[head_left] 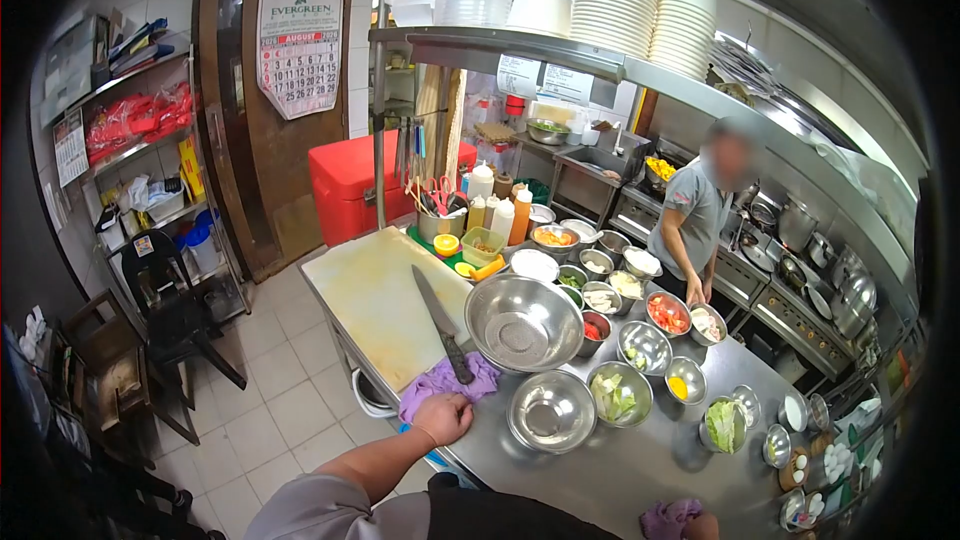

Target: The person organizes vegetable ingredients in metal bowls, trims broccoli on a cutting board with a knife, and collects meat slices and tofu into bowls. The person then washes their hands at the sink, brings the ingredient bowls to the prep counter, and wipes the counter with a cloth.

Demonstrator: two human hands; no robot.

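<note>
My left hand [443, 418] rests closed on a crumpled purple cloth [425, 390] at the near edge of the steel counter. Just beyond it, the black handle of a large knife [434, 305] lies on the same cloth, its blade resting on the white cutting board [365, 285]. At the bottom edge, only a small part of my right hand [700, 528] shows, beside a second purple cloth [668, 518]; its fingers are hidden. A big empty steel bowl [523, 323] and a smaller empty one [551, 412] stand right of my left hand.
A person [692, 210] in grey stands across the counter [640, 450]. Bowls of cut vegetables, including lettuce [720, 425] and tomato [668, 313], fill its far side. Squeeze bottles [503, 220] stand behind the board. An overhead shelf [500, 40] holds stacked containers. A red cooler [345, 190] stands beyond.
</note>
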